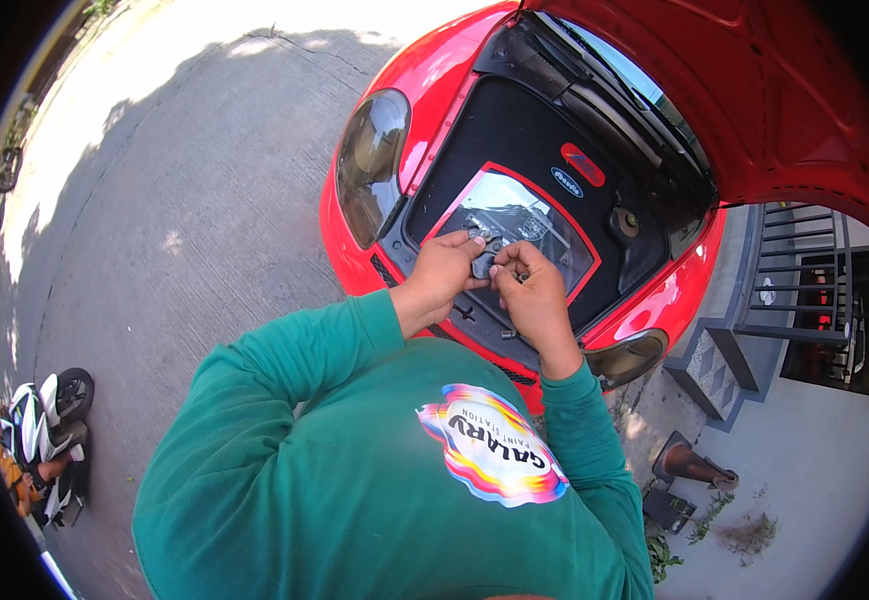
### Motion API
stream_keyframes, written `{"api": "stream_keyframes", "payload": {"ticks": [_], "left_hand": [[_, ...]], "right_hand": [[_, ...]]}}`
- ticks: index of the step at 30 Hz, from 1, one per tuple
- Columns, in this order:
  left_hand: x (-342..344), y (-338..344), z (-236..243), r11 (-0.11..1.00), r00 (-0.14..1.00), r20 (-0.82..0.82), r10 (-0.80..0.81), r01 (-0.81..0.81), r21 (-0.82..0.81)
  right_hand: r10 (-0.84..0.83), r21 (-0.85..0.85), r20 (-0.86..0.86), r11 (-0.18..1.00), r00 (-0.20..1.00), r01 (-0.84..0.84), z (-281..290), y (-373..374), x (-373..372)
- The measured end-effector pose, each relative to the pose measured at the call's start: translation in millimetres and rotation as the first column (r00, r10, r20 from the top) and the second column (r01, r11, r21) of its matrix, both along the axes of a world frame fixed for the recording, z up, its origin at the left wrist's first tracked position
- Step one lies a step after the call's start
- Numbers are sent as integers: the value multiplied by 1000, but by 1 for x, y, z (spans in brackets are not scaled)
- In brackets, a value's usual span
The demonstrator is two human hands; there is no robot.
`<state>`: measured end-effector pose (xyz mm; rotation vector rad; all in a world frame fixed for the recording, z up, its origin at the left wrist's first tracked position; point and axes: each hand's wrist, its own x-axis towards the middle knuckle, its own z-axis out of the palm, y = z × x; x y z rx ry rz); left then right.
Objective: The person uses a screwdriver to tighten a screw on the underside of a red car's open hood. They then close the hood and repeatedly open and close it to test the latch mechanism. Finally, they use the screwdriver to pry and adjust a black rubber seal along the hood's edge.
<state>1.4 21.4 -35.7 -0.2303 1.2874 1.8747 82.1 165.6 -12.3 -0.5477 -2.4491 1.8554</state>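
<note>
A small dark part is held in the left hand, pinched with the thumb on top and the fingers behind, above the near edge of a red-bordered glossy panel. The right hand is brought close at the part's right side, thumb and forefinger drawn nearly together; whether the part or some smaller piece is gripped there cannot be told. The work is probably best done with the left pinch kept firm and only the right fingertips moved, so that nothing is dropped onto the panel or scraped across it. A small cylindrical piece on the front sill should be left unbumped by the right wrist. The black-lined compartment is bounded by red bodywork, with a headlight at each side, and the raised red hood is best kept clear of. On the right, room is narrowed by a railing; to the left, broad concrete ground is offered for stepping back.
</note>
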Motion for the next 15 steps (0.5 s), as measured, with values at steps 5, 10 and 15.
{"api": "stream_keyframes", "payload": {"ticks": [5, 10, 15], "left_hand": [[-1, 8, 0, 1000, 1000, -18, 15, -16, -26], [-1, -3, -13, 998, 998, 9, 59, -59, -6], [8, 42, -42, 999, 999, -28, 31, -31, 19]], "right_hand": [[23, 3, 31, 1000, 999, -23, 0, 6, -3], [20, 157, 4, 987, 1000, -21, -17, -2, -4], [-35, 83, 19, 996, 999, 33, -3, 21, 8]]}}
